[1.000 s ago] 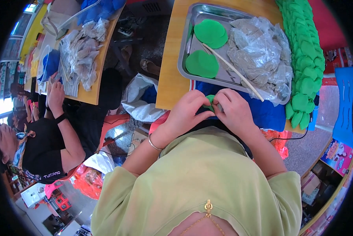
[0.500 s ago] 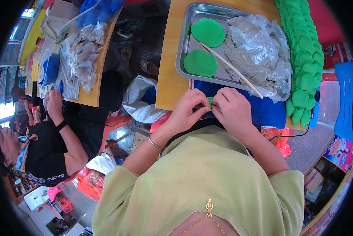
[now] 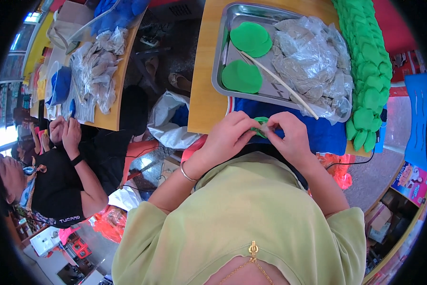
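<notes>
Just past the table's front edge, my left hand [image 3: 228, 136] pinches a small green cloth-like piece [image 3: 260, 121] between thumb and fingers. My right hand [image 3: 288, 135] meets it from the other side, its thumb and fingertips closed at the piece's edge. A small pale bit [image 3: 264, 128] shows between the fingertips; what it is I cannot make out. Beyond the hands, a metal tray [image 3: 216, 71] holds two stacks of green discs, one far [image 3: 251, 39] and one near [image 3: 242, 76]. A pale wooden stick [image 3: 281, 85] lies slantwise across the tray, beside a bulky clear plastic bag [image 3: 308, 52] with greyish contents.
A long heap of overlapping green petal-like pieces [image 3: 365, 71] runs down the table's right side. Blue cloth [image 3: 318, 135] hangs below the tray. At left, another person [image 3: 56, 190] works at a second table [image 3: 113, 111]. A white sack [image 3: 170, 123] stands between the tables.
My hands have shifted slightly, and more of the green piece shows between them, now with a pale bit at the fingertips. The person at left has brought both hands together.
</notes>
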Action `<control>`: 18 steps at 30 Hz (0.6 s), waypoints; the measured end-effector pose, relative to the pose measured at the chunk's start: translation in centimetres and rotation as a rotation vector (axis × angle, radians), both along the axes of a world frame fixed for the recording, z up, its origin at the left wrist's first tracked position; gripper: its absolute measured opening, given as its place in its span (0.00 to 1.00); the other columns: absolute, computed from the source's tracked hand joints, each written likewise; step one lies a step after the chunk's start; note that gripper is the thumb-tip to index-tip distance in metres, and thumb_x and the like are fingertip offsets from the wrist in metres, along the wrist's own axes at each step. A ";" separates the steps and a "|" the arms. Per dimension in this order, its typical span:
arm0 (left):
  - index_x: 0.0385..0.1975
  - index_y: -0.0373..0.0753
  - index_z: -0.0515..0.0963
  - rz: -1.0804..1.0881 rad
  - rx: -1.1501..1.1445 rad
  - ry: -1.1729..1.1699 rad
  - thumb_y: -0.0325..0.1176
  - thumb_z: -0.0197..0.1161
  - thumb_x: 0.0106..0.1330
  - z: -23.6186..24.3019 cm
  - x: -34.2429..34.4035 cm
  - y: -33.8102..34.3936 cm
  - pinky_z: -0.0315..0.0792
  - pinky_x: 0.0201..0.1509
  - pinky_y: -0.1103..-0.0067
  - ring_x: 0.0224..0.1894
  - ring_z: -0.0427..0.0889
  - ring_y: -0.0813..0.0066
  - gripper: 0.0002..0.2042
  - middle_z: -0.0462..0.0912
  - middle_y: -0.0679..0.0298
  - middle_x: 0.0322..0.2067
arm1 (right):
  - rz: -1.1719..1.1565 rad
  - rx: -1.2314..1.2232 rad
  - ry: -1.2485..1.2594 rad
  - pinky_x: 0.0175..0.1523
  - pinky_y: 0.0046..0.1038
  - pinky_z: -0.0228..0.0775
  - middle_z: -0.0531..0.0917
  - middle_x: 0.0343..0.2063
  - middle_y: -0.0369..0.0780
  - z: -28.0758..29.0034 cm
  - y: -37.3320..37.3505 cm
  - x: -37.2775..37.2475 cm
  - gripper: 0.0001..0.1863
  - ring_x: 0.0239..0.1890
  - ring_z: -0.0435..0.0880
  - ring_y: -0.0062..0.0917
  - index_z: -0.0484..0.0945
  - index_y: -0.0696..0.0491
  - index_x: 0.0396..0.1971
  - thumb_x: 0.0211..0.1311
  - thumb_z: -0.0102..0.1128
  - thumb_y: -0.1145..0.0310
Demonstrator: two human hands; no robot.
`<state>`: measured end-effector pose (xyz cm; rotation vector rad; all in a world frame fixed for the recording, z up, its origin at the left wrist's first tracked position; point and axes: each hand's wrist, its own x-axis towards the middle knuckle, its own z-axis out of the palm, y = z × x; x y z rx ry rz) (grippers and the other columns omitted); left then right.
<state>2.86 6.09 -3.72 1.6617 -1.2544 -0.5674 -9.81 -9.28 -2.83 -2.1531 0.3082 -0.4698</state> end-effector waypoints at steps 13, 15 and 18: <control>0.30 0.41 0.75 -0.173 0.104 -0.568 0.29 0.65 0.49 1.8 1.6 -0.1 0.69 0.28 0.73 0.28 0.74 0.67 0.09 0.70 0.66 0.24 | 0.154 -0.376 -0.023 0.34 0.28 0.71 0.79 0.29 0.35 0.9 0.4 0.2 0.10 0.32 0.78 0.30 0.78 0.52 0.27 0.41 0.65 0.77; 0.30 0.41 0.74 -0.199 0.097 -0.516 0.29 0.64 0.49 1.9 1.6 -0.2 0.69 0.28 0.72 0.28 0.74 0.67 0.09 0.70 0.66 0.24 | 0.134 -0.395 0.004 0.33 0.28 0.71 0.78 0.28 0.36 0.9 0.7 0.3 0.10 0.32 0.77 0.30 0.77 0.52 0.27 0.41 0.65 0.78; 0.27 0.43 0.74 -0.204 0.145 -0.592 0.32 0.61 0.52 2.0 1.3 -0.2 0.71 0.30 0.74 0.30 0.74 0.70 0.05 0.70 0.66 0.24 | 0.092 -0.354 0.015 0.34 0.28 0.71 0.78 0.28 0.36 0.6 0.5 0.3 0.10 0.31 0.77 0.31 0.76 0.53 0.26 0.41 0.65 0.78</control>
